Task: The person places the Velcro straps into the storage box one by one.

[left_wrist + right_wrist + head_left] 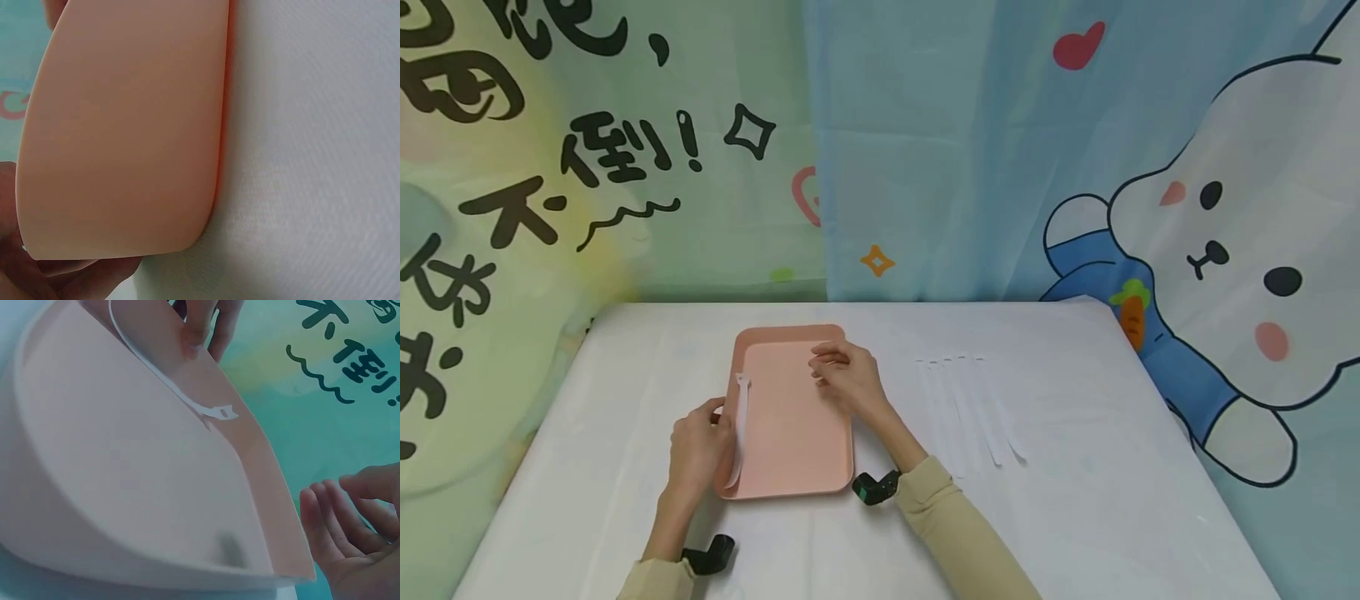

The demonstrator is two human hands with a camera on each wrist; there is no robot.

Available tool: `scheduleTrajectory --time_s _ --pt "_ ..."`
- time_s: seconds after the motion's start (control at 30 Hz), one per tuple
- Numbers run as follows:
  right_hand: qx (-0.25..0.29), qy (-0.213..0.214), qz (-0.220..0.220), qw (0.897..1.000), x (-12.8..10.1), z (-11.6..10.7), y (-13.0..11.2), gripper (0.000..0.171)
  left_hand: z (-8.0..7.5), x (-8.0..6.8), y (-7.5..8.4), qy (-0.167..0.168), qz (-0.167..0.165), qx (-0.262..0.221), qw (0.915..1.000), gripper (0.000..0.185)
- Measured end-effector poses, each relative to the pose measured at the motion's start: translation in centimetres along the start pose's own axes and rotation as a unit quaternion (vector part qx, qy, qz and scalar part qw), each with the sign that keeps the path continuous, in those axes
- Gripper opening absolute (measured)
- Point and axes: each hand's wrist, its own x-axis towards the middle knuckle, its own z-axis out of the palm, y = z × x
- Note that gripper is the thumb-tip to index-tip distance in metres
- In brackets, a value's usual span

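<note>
1. Our left hand [696, 446] pinches the white strap [740, 427], at the left rim of the pink tray [793, 467], frame centre.
2. Our right hand [848, 379] hovers, fingers loosely bent, holding nothing.
3. We should lay the strap flat.

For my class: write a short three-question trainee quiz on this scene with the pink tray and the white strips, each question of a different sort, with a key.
1. True or false: the white strip in the pink tray lies along its left side, by the left hand.
2. Multiple choice: where do the other white strips lie? A) in the tray; B) on the white table, to the right of the tray; C) in the right hand.
3. Fill in: the right hand hovers over the tray with its fingers loosely curled, holding ____.

Key: 1 true; 2 B; 3 nothing.
</note>
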Motion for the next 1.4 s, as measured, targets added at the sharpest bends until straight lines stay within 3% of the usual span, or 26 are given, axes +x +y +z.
scheduleTrajectory --time_s 0.4,0.67,1.4 --pt "0.024 0.039 -0.024 0.999 -0.8 -2.4 1.0 0.024 -0.2 0.0 0.2 -0.008 -0.012 0.010 0.9998 0.037" --pt "0.030 0.080 -0.007 0.996 -0.7 -4.7 2.1 0.020 -0.3 -0.2 0.2 -0.007 -0.009 0.008 0.9999 0.037" --pt "-0.036 0.138 0.055 0.988 -1.3 -10.1 5.2 0.024 -0.2 -0.2 0.0 0.001 0.001 0.007 1.0000 0.036"
